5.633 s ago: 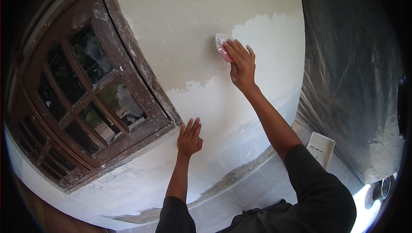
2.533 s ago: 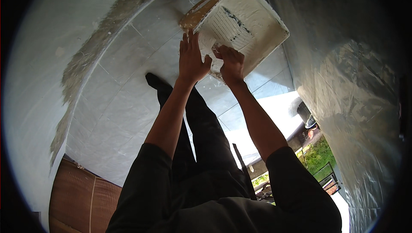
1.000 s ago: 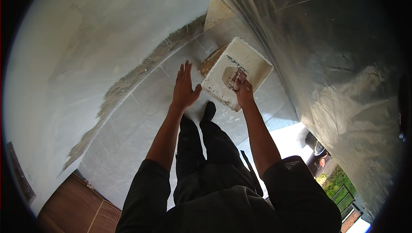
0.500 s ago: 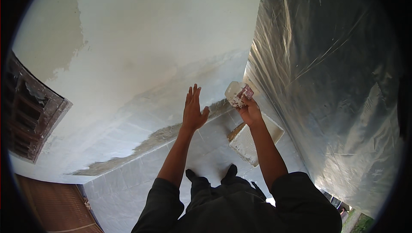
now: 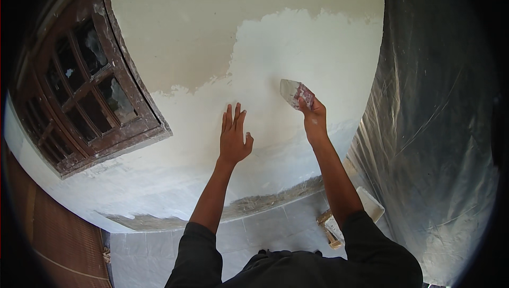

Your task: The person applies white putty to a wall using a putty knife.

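Observation:
In my right hand [image 5: 314, 115] is a wide flat paintbrush [image 5: 297, 94], its pale bristles pointing up and left and its reddish part smeared with white. The bristle end is close to the wall [image 5: 265, 60]; whether it touches I cannot tell. My left hand [image 5: 234, 138] is raised with fingers spread and nothing in it, in front of the same wall. A white coat covers the wall's middle with a ragged upper edge, and a duller beige area lies above and to the left.
A dark wooden window frame [image 5: 90, 89] with panes is at the left. Clear plastic sheeting [image 5: 435, 118] hangs at the right. On the grey tiled floor [image 5: 233, 240] stands a white-smeared rectangular container [image 5: 373, 207], partly behind my right arm. Brown slatted material [image 5: 63, 235] is at lower left.
The view has shifted up and left, showing more of the wall and window. My right hand has turned the paintbrush toward the wall. My left hand stays spread.

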The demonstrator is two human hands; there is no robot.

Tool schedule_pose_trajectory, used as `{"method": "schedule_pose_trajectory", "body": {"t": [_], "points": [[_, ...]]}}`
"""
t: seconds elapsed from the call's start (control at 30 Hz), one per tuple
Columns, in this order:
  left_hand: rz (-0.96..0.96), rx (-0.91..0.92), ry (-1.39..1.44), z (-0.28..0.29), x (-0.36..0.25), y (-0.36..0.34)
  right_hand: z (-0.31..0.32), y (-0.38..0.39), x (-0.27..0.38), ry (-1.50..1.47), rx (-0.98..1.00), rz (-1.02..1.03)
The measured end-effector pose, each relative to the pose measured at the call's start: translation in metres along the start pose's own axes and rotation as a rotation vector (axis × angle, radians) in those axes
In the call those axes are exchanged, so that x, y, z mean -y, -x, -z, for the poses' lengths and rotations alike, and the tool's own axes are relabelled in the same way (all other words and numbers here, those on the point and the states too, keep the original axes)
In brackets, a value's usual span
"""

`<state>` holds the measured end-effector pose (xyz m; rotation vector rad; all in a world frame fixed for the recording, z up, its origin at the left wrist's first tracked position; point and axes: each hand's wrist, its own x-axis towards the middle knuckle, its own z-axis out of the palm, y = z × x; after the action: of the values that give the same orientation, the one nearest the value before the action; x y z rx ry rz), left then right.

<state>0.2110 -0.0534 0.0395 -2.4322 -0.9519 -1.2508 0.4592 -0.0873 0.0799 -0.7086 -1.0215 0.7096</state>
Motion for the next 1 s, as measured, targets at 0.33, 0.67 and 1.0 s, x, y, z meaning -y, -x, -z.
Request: {"method": "schedule_pose_trajectory", "body": {"t": [0.33, 0.67, 1.0], "points": [[-0.139, 0.017, -0.218, 0.055, 0.117, 0.008, -0.121, -0.098, 0.065, 0.868, 0.021, 1.055], [-0.254, -0.114, -0.359, 0.027, 0.145, 0.016, -0.145, -0.078, 0.004, 1.201, -0.154, 1.061], [-0.274, -0.14, -0.433, 0.028, 0.147, 0.015, -0.145, -0.106, 0.042, 1.134, -0.314, 1.175]]}}
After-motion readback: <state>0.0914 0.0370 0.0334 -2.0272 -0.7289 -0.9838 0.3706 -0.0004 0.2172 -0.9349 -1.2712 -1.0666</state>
